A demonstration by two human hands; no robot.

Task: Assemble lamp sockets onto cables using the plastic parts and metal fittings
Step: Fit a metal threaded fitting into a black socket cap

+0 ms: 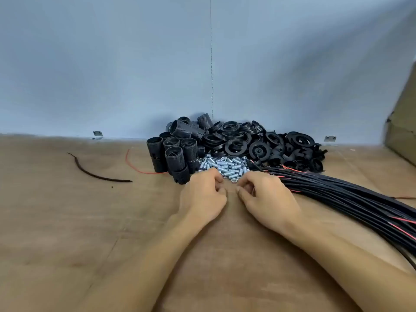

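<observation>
Head view: both hands, left (202,194) and right (266,199), rest close together on the surface (67,221) at the near edge of the metal fittings (225,166), fingers curled. Whether either pinches a piece I cannot tell. It seems best to lift one fitting by the fingertips without scattering the heap. Sockets (175,154) stand just left, rings (247,140) lie behind, and cables (349,194) crowd the right hand. A stray wire (94,174) lies well left.

Black sockets (173,154), silvery, perhaps bluish fittings (227,166)
</observation>
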